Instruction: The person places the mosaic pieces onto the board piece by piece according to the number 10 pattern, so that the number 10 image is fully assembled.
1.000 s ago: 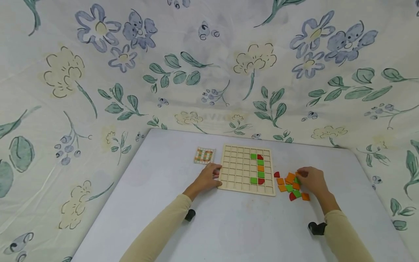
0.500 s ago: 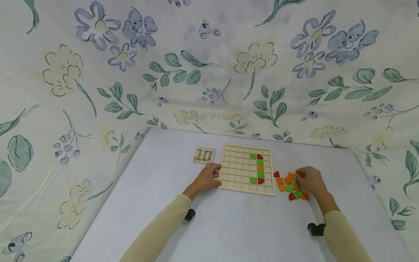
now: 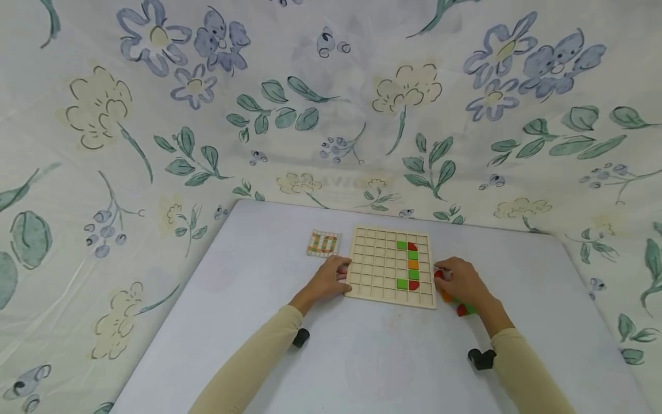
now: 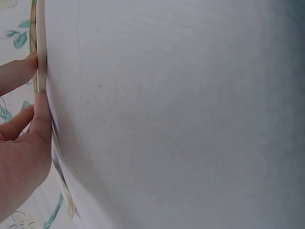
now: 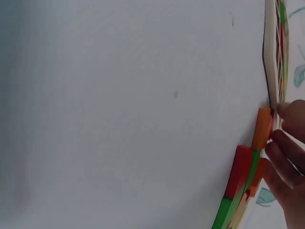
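Currently one board (image 3: 377, 264), flat between left hand (image 3: 327, 280) and right hand (image 3: 462, 280), roughly square. Seven set tiles (image 3: 413, 264): four green, two red, one orange; main column points away from person. One card (image 3: 323, 243) beyond left hand, markings too small. Left: thumb, fingers spread, touching board edge. Right: bent over loose tiles (image 3: 462, 310), count hidden; pinching, can't tell.
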### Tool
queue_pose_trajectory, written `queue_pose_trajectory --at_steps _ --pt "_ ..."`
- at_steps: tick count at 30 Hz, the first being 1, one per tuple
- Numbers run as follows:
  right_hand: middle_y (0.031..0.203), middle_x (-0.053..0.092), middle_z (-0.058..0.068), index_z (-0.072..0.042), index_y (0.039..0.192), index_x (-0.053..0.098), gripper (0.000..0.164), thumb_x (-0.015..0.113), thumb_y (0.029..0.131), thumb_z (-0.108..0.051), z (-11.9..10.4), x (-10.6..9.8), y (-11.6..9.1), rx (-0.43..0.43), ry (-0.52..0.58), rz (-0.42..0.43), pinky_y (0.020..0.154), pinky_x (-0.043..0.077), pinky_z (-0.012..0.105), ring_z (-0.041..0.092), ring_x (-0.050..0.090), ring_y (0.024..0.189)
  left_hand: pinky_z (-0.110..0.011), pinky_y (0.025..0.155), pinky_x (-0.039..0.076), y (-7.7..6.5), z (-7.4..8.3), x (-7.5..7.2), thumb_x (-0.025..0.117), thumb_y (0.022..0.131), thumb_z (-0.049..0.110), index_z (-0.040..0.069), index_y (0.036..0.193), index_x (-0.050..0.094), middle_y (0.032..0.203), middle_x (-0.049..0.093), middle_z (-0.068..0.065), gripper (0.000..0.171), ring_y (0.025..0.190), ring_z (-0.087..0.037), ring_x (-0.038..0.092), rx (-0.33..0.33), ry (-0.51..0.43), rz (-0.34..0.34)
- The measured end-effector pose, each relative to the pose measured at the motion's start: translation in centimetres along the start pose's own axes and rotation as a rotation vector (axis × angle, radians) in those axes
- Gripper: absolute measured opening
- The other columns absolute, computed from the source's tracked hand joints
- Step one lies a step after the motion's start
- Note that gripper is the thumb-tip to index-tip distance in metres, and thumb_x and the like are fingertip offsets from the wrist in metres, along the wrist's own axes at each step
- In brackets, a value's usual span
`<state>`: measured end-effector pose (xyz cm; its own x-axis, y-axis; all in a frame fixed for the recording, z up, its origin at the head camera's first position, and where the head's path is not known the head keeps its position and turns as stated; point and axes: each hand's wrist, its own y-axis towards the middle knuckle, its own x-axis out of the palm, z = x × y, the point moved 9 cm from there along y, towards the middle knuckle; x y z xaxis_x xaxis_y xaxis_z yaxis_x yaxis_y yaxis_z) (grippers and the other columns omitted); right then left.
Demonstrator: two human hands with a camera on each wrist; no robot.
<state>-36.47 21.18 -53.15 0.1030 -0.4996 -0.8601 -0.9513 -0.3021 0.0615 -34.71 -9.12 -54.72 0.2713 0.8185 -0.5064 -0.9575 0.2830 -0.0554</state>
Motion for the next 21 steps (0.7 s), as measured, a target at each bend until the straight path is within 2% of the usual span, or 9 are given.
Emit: queue_pose_trajectory --at_steps 6,9,16,21 --pt "0.102 0.066 0.011 0.001 0.111 0.07 0.025 0.07 0.09 -0.011 -0.3 0.7 0.8 0.001 -0.033 -0.048 0.084 0.056 0.044 0.025 0.059 0.093 -0.024 0.092 0.053 0.0 0.0 0.0 0.077 0.074 -0.01 -0.006 0.134 0.049 0.126 0.047 -0.017 0.066 0.109 -0.027 0.054 -0.018 0.01 0.001" --pt "0.103 0.066 0.011 0.002 0.112 0.07 0.026 0.071 0.088 -0.009 -0.3 0.8 0.9 0.007 -0.043 -0.06 0.084 0.056 0.044 0.024 0.058 0.092 -0.024 0.092 0.053 0.0 0.0 0.0 0.078 0.074 -0.01 -0.006 0.134 0.049 0.126 0.047 -0.017 0.066 0.109 -0.027 0.054 -0.015 0.006 0.0" --pt "0.102 0.067 0.012 0.002 0.11 0.071 0.027 0.074 0.084 -0.008 -1.0 0.7 1.1 -0.018 -0.06 -0.037 0.076 0.055 0.037 0.023 0.054 0.084 -0.024 0.092 0.053 0.1 -0.1 -0.3 0.078 0.074 -0.01 -0.006 0.134 0.049 0.126 0.047 -0.017 0.067 0.109 -0.027 0.054 -0.009 0.007 0.009" --pt "0.099 0.069 0.009 0.0 0.106 0.073 0.023 0.072 0.083 0.0 -1.0 0.7 1.4 -0.006 -0.113 -0.065 0.084 0.055 0.042 0.024 0.055 0.088 -0.023 0.092 0.053 0.1 -0.2 -0.1 0.078 0.074 -0.01 -0.006 0.134 0.049 0.125 0.048 -0.017 0.067 0.108 -0.026 0.054 -0.005 0.01 0.001"
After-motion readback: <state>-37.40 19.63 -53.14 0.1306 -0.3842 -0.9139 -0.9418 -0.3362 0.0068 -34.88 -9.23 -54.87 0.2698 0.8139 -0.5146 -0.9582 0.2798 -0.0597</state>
